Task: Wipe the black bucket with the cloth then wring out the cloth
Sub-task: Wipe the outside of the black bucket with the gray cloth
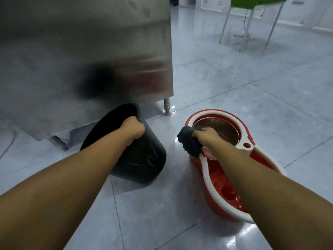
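The black bucket stands on the tiled floor, tilted with its mouth facing away from me toward the steel cabinet. My left hand grips its rim at the near right side of the opening. My right hand is closed around a dark grey cloth, bunched and hanging down to the left of the hand. The cloth hangs over the near-left edge of the red mop bucket, a short gap to the right of the black bucket.
A red and white spin mop bucket with a metal strainer basket sits on the floor at right. A stainless steel cabinet on short legs stands behind the black bucket. A green chair with thin metal legs stands far right.
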